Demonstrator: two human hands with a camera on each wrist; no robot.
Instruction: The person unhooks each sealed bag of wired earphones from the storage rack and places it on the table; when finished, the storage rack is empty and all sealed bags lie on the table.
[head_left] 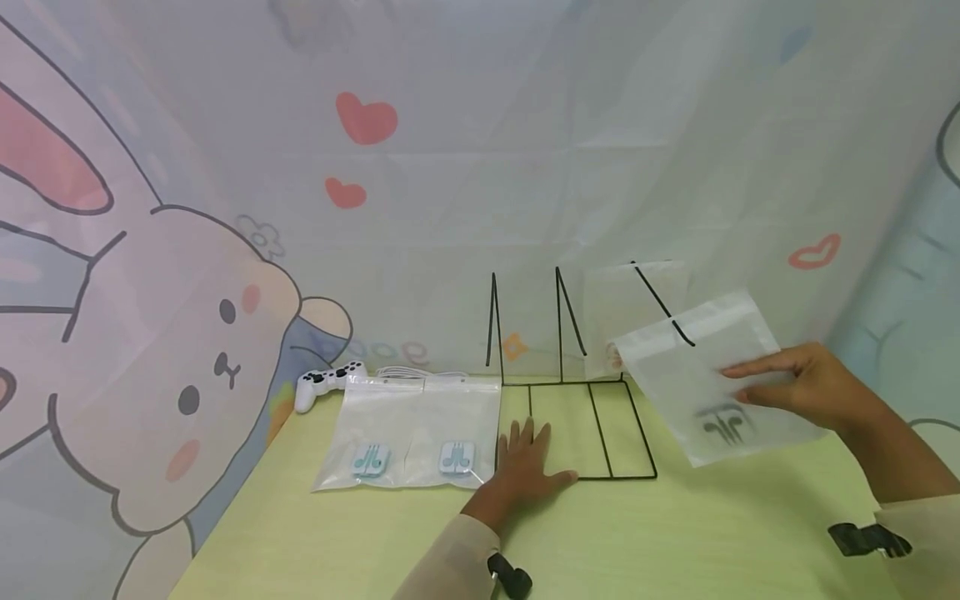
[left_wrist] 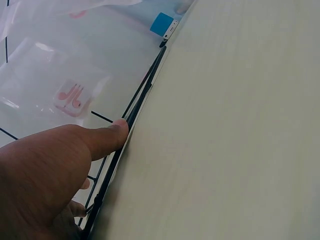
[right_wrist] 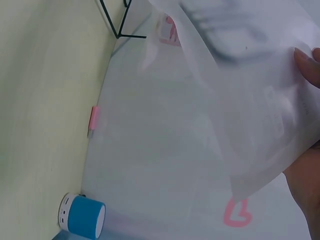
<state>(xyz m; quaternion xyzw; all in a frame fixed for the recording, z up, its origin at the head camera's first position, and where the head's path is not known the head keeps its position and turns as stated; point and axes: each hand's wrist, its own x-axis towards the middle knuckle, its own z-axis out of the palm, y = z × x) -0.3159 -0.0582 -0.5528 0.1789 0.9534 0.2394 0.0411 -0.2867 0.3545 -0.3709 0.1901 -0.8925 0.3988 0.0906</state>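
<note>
A black wire rack (head_left: 633, 425) with upright hooked prongs stands on the table. My left hand (head_left: 525, 467), fingers spread, rests on the rack's base; its thumb (left_wrist: 110, 137) presses the front wire. My right hand (head_left: 802, 387) pinches a frosted plastic bag (head_left: 675, 383) between thumb and fingers, and dark earphones show through it. The rack's right prong (head_left: 652, 292) crosses the bag's upper edge, its tip in front of the bag. Behind it, a second frosted bag (head_left: 600, 308) hangs at that prong; a pink earphone case (right_wrist: 169, 32) shows in it.
Left of the rack lies a wide clear bag (head_left: 416, 425) with two earphone cases. A white game controller (head_left: 322, 383) and a coiled white cable (head_left: 420, 372) sit behind it. In the right wrist view are a blue cylinder (right_wrist: 86, 216) and a pink pen-like item (right_wrist: 93, 120).
</note>
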